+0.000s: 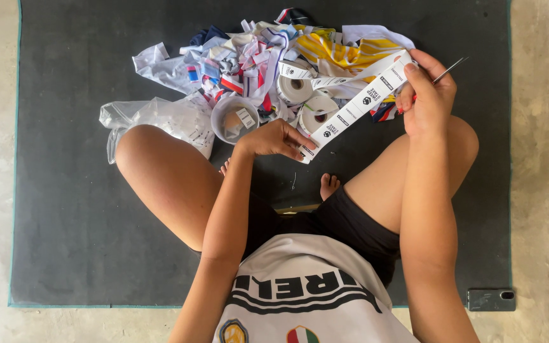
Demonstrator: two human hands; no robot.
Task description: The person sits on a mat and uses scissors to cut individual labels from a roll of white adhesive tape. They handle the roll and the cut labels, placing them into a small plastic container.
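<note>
I see the white label strip (pixel 357 105) stretched in a diagonal between my two hands, above the dark mat (pixel 71 209). My left hand (pixel 279 138) pinches the lower end of the strip, over the middle of the mat, just in front of my knees; the fingers are closed on it. My right hand (pixel 428 95) holds the upper end, nearer to the right edge of the mat, and is closed around the strip; in the same hand I also hold a thin metal tool (pixel 450 69), perhaps scissors, whose tip points out toward the far right corner. I cannot tell exactly what tool it is.

Under the strip, toward the far edge of the mat, lie two rolls of white tape (pixel 295 89), touching each other. Just beside my left hand stands a small round white container (pixel 233 119) with a bit of label inside. Behind these is a pile of fabric scraps (pixel 268 44), white, yellow, red and blue. A clear plastic bag (pixel 154 117) lies left of the container, touching my left knee. A dark phone (pixel 490 299) rests at the near right corner of the mat.
</note>
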